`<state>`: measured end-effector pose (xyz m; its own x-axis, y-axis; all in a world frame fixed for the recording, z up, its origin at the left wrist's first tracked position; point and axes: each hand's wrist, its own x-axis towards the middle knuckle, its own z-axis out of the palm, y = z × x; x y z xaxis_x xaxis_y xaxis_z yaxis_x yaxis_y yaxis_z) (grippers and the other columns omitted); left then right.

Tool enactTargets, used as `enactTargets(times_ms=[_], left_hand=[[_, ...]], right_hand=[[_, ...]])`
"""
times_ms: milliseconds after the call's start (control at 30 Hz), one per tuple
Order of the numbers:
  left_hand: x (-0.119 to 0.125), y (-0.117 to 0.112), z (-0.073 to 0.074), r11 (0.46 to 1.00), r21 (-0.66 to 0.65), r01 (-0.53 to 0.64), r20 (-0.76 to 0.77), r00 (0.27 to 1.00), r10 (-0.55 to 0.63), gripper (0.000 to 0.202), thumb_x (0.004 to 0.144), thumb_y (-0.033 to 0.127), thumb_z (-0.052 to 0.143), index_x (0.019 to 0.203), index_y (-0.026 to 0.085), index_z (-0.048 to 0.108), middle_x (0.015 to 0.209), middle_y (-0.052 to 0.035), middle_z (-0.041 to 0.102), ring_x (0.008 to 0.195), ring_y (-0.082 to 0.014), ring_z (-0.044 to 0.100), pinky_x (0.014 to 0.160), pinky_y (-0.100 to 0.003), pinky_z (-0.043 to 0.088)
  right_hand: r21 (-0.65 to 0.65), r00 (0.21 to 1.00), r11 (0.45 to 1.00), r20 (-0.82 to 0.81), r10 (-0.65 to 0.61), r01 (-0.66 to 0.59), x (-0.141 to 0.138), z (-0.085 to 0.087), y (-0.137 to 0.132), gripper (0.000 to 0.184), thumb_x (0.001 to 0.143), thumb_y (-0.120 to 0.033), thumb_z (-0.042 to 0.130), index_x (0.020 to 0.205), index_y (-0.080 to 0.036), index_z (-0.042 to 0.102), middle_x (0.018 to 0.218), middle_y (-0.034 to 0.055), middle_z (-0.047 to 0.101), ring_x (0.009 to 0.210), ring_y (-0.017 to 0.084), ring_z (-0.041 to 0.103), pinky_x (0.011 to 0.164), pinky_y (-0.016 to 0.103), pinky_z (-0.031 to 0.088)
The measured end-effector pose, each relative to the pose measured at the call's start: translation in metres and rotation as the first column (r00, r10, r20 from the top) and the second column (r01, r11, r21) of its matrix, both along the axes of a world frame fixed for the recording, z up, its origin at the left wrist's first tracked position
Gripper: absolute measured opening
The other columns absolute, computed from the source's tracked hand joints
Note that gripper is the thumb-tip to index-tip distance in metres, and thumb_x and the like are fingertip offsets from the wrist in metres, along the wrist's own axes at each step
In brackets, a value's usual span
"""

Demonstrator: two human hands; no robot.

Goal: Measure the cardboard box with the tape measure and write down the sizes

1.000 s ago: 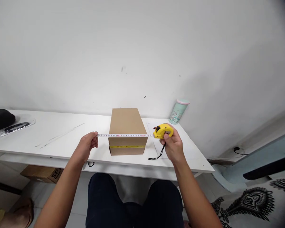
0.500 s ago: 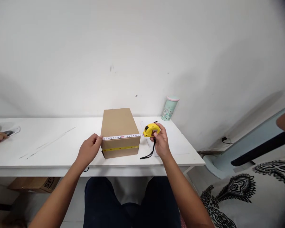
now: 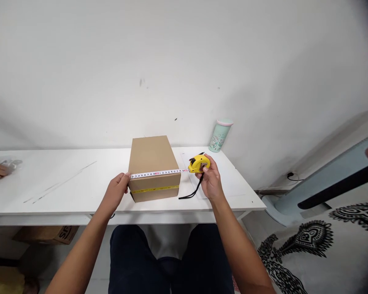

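Two hands work at near top edge of cardboard box (image 3: 151, 153), mid white table (image 3: 64, 192). Left hand (image 3: 118, 191) pinches tape blade (image 3: 158, 173) end at box's left corner. Right hand (image 3: 211, 179) is closed round yellow tape case (image 3: 198, 163) past right corner. Blade should run taut, level, hook flush with corner. Far right: mint cup (image 3: 220, 136).

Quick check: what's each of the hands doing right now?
Left hand: closed, pinching the tape blade end at the cardboard box's left edge.
Right hand: closed around the yellow tape measure.
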<state>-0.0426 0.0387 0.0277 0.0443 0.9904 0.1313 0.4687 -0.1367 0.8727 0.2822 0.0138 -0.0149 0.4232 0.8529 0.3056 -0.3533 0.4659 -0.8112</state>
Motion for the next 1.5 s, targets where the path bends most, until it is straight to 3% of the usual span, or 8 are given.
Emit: enactTargets(times_ms=[233,500,767,967,1133,1333,1433,1500], left_hand=[[0.0,0.002,-0.013,1.0,-0.004,-0.026,0.076,0.997,0.026,0.042,0.089,0.06,0.048,0.07,0.023,0.049,0.061,0.0036,0.047,0.061,-0.0161,0.046,0.059,-0.028,0.039],[-0.001,0.004,-0.015,1.0,0.007,-0.023,0.081,0.996,0.022,0.043,0.089,0.06,0.048,0.068,0.023,0.048,0.061,0.0037,0.046,0.06,-0.0157,0.045,0.059,-0.028,0.038],[0.002,0.0,-0.003,0.999,0.022,-0.047,-0.027,0.998,0.048,0.04,0.089,0.055,0.045,0.065,0.023,0.045,0.06,0.0027,0.047,0.061,-0.0163,0.046,0.058,-0.028,0.036],[0.002,-0.011,0.018,0.986,0.143,-0.086,-0.234,0.965,0.118,0.039,0.089,0.051,0.045,0.063,0.023,0.036,0.058,0.0037,0.041,0.062,-0.0166,0.044,0.057,-0.027,0.031],[0.001,-0.011,0.026,0.978,0.197,-0.072,-0.319,0.938,0.134,0.041,0.092,0.052,0.039,0.063,0.024,0.034,0.056,0.0032,0.044,0.058,-0.0173,0.046,0.055,-0.027,0.031],[0.016,-0.036,0.03,0.975,0.216,-0.059,-0.427,0.892,0.149,0.031,0.092,0.044,0.047,0.068,0.025,0.048,0.058,0.0024,0.054,0.055,-0.0181,0.049,0.054,-0.026,0.026],[0.022,-0.051,0.029,0.933,0.357,0.038,-0.457,0.879,0.139,0.024,0.097,0.038,0.042,0.082,0.025,0.056,0.068,0.0014,0.061,0.061,-0.0179,0.057,0.057,-0.027,0.035],[0.023,-0.056,0.022,0.858,0.484,0.174,-0.453,0.888,0.075,0.024,0.099,0.039,0.042,0.098,0.024,0.061,0.088,-0.0027,0.069,0.08,-0.0197,0.065,0.071,-0.031,0.047]], right_hand=[[0.016,0.994,0.994,0.018,0.106,-0.106,-0.016,0.001,0.0,0.053,0.073,-0.036,0.075,0.125,-0.031,0.065,0.106,0.0015,0.06,0.075,0.013,0.049,0.061,0.025,0.043],[0.005,0.997,0.997,0.0,0.078,-0.078,-0.013,0.001,0.0,0.055,0.07,-0.036,0.076,0.124,-0.03,0.066,0.107,0.0029,0.061,0.079,0.014,0.051,0.061,0.025,0.042],[0.019,0.995,0.998,0.079,0.054,-0.056,-0.011,0.0,-0.003,0.055,0.076,-0.04,0.077,0.129,-0.031,0.065,0.105,0.0018,0.063,0.078,0.014,0.053,0.064,0.027,0.046],[0.081,0.962,0.997,0.272,-0.019,-0.003,-0.019,0.04,-0.015,0.054,0.087,-0.045,0.072,0.137,-0.029,0.061,0.108,0.0017,0.069,0.082,0.016,0.061,0.084,0.034,0.054],[0.089,0.822,0.97,0.552,0.141,-0.226,-0.061,0.078,-0.033,0.045,0.095,-0.039,0.063,0.139,-0.029,0.06,0.135,0.0056,0.064,0.123,0.024,0.06,0.107,0.042,0.048],[0.044,0.632,0.94,0.75,0.192,-0.337,-0.107,0.071,-0.031,0.046,0.096,-0.03,0.059,0.141,-0.028,0.057,0.137,0.0082,0.062,0.123,0.023,0.06,0.109,0.042,0.047],[-0.01,0.684,0.918,0.664,0.303,-0.397,-0.105,0.065,-0.03,0.047,0.096,-0.035,0.061,0.142,-0.027,0.056,0.139,0.0088,0.061,0.12,0.022,0.063,0.102,0.038,0.052],[0.005,0.773,0.915,0.537,0.337,-0.403,-0.092,0.061,-0.035,0.048,0.094,-0.04,0.064,0.14,-0.027,0.057,0.136,0.008,0.064,0.117,0.022,0.065,0.098,0.036,0.055]])
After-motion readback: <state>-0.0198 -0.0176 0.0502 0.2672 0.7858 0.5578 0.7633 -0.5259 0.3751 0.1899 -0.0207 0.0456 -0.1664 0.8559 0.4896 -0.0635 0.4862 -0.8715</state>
